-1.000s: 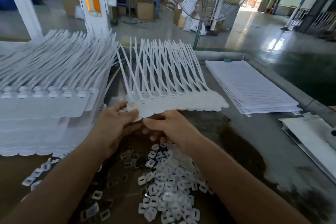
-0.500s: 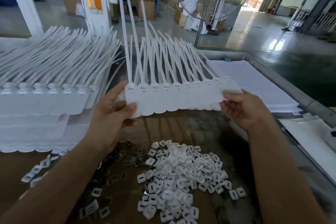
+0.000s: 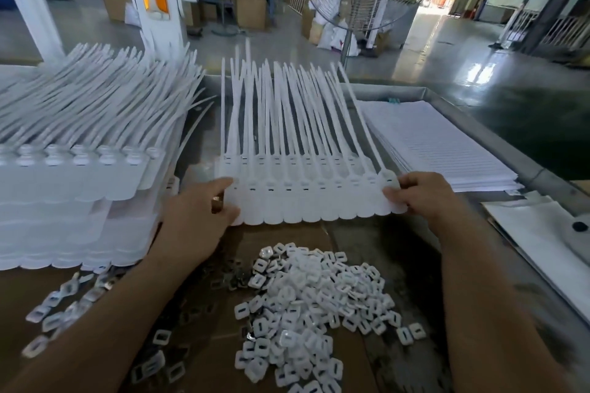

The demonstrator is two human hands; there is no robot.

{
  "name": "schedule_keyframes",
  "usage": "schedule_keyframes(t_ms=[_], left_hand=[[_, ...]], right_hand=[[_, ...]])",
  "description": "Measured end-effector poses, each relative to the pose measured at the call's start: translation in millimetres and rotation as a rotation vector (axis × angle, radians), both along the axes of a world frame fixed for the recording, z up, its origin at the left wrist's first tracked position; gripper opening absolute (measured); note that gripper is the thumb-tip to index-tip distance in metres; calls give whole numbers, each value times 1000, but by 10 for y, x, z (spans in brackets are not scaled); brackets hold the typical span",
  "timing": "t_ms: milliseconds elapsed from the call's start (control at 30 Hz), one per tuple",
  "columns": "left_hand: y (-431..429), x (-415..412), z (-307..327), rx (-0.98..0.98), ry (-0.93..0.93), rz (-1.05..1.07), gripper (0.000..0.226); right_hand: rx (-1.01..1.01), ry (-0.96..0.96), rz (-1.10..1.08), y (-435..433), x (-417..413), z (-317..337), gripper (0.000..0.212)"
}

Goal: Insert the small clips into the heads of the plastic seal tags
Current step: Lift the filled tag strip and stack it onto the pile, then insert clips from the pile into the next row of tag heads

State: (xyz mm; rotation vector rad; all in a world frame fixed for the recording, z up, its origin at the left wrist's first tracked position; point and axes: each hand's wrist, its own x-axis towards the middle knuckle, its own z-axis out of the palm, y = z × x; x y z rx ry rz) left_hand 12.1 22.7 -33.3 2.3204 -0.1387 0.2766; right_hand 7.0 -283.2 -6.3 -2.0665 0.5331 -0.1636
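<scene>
Head view, tags: white plastic seal-tag strip (image 3: pixel 306 198), tails pointing away, just beyond the clips.
Left hand (image 3: pixel 198 220): pinches the strip's left end.
Right hand (image 3: pixel 421 195): pinches its right end.
Clips: small white square plastic clips (image 3: pixel 306 306), heaped on brown cardboard (image 3: pixel 281 236).
Rimmed metal table (image 3: pixel 479 124): holds white sheet stack (image 3: pixel 431 143).

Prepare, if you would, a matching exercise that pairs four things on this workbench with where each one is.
Things:
1 row of seal tags
2 pile of white clips
3 stack of tag strips
4 stack of white sheets

Places:
A on the left side
B gripped at its ends by the left hand and right hand
C on the right side, farther back
D lying between the forearms

Pairs: 1-B, 2-D, 3-A, 4-C
</scene>
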Motion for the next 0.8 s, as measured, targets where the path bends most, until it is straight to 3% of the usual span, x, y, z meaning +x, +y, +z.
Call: schedule_keyframes(t_ms=[267,400,500,533,633,800], left_hand=[[-7,-58,54,183,-130,-143,27],[-32,-78,15,287,-139,-292,42],[-34,-70,-18,320,-130,-330,44],[-34,-68,-20,326,-131,-329,44],[-40,-59,-18,353,-126,-333,44],[-49,-64,4,362,-115,-320,42]], right_hand=[[-39,46,-24,22,-34,-17,16],[-288,9,-40,8,-24,24,32],[-288,-140,-11,91,-31,108,17],[-238,-182,42,155,-39,143,9],[-153,-223,292,445,-82,221,17],[-192,-140,681,944,-169,193,14]])
